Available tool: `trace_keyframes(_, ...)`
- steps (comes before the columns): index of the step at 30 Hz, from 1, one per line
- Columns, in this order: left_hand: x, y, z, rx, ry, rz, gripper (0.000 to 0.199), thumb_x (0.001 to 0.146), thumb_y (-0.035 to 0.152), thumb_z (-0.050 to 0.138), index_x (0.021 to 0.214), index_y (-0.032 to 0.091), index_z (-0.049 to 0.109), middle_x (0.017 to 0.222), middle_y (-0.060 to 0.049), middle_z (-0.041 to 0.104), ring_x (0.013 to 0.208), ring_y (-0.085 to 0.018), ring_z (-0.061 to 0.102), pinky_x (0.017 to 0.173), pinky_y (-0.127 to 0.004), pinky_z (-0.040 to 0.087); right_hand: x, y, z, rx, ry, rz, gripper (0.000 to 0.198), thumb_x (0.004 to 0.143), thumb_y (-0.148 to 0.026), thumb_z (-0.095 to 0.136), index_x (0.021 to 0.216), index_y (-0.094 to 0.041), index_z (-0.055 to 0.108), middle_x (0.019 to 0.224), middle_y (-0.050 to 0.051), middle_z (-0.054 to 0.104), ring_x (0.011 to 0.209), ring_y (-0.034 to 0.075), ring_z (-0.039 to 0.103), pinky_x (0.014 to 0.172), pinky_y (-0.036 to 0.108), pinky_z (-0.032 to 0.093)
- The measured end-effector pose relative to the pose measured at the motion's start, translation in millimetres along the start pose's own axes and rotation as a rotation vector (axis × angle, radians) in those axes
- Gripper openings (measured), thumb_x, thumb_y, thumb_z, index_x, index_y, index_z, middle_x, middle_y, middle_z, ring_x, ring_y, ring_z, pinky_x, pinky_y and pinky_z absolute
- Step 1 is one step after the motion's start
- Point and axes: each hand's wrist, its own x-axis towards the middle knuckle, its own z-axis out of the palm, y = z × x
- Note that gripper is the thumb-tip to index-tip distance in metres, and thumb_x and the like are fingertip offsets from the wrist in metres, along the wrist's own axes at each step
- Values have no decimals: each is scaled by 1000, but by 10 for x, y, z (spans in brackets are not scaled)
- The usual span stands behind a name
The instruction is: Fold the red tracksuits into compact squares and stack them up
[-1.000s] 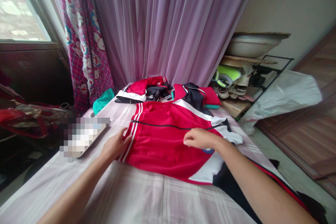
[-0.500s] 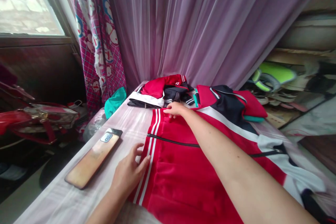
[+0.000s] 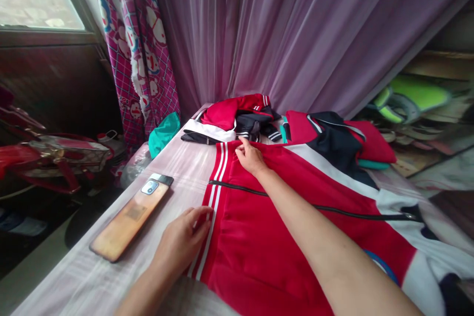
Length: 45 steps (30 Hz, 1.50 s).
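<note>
Jacket flat on the sheet. Right hand just shifted from the jacket's middle to its far hem corner, putting both hands along the hem. Left hand loosely curled at the jacket's stripes; pinch or mere touch, cannot tell for either.

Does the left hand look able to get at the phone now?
Probably yes: the left hand is at the striped hem of the red jacket, but the phone lies close by, with only pale cloth showing between.
</note>
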Motion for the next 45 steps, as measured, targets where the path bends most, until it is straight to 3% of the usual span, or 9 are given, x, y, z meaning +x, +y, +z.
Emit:
trace_keyframes(6,40,-8,-29,-1,12,3,35,83,41,52,110,31,72,106,-1,76,91,-21,69,81,-28,52,-1325,178,-416,-109,4,-383,51,98,-35,42,148,-26,47,148,9,53,140,25,45,119,49,31)
trace_keyframes(10,67,-1,-55,15,17,14,37,80,42,52,108,29,73,102,-1,77,89,-21,70,82,-28,52,-1869,751,-571,-242,-111,-136,51,96,-38,43,144,-24,52,154,12,46,144,29,39,117,58,29)
trace_keyframes(15,82,22,-74,59,54,16,40,79,45,51,107,28,74,97,-1,77,82,-21,70,78,-28,53,-1719,1324,-992,-113,48,165,48,99,-36,35,137,-20,58,134,10,66,127,23,59,107,40,45)
trace_keyframes(18,74,39,-83,74,75,33,42,78,48,49,106,28,75,95,-1,78,79,-21,70,76,-28,53,-1447,1571,-1316,-172,159,531,48,96,-33,43,140,-16,55,102,9,78,105,25,70,92,36,53)
trace_keyframes(21,68,41,-89,77,85,35,46,77,51,49,105,27,76,92,-1,77,74,-20,69,73,-28,53,-1192,1818,-1504,-162,52,776,62,93,-33,51,150,-11,40,83,6,79,78,20,74,76,30,54)
trace_keyframes(24,70,24,-90,76,97,31,47,76,54,49,105,28,76,89,-1,77,70,-19,68,69,-27,52,-1031,2003,-1505,-151,-37,835,58,89,-33,61,142,-11,51,75,4,77,63,17,71,65,26,52)
trace_keyframes(32,97,-69,-48,67,92,38,48,76,58,51,105,28,76,93,-2,78,74,-20,69,67,-26,52,-1087,2129,-1259,-368,198,800,37,97,-33,41,119,-17,66,115,17,72,106,28,67,86,38,50)
trace_keyframes(40,83,-17,-51,106,98,33,48,77,56,49,105,28,76,93,-2,78,70,-19,68,67,-26,52,-1489,1727,-1093,-282,338,247,54,94,-35,41,142,-12,50,135,17,63,124,28,57,104,42,45)
trace_keyframes(45,92,17,-76,160,87,47,46,81,52,47,109,28,74,98,-2,78,72,-19,68,66,-26,51,-2288,1223,-813,-416,66,-27,56,99,-44,35,150,-24,45,157,10,42,146,26,35,117,50,29)
